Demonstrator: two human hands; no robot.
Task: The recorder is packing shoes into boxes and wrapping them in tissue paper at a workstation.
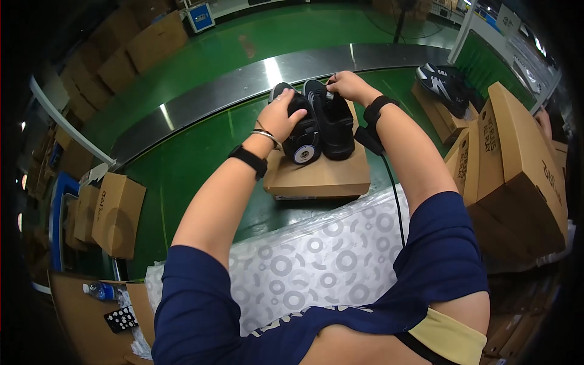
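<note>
Two black sneakers stand side by side on a closed brown shoebox (pixel 316 176), toes pointing away from me. My left hand (pixel 278 118) is wrapped over the left sneaker (pixel 302 135), fingers on its far part and thumb across its upper. A round white label (pixel 304 154) shows at the near end of that shoe. At the far part of the right sneaker (pixel 338 146), my right hand (pixel 351 87) has its fingers curled in a pinch at the upper; the exact spot it grips is partly hidden. A black corded object (pixel 369 140) hangs below my right wrist.
White patterned wrapping paper (pixel 316 255) lies between me and the shoebox. Upright brown boxes (pixel 517 176) crowd the right, with another pair of sneakers (pixel 442 88) on a box behind. A metal rail (pixel 243 88) curves beyond the green surface. More boxes (pixel 118 213) stand left.
</note>
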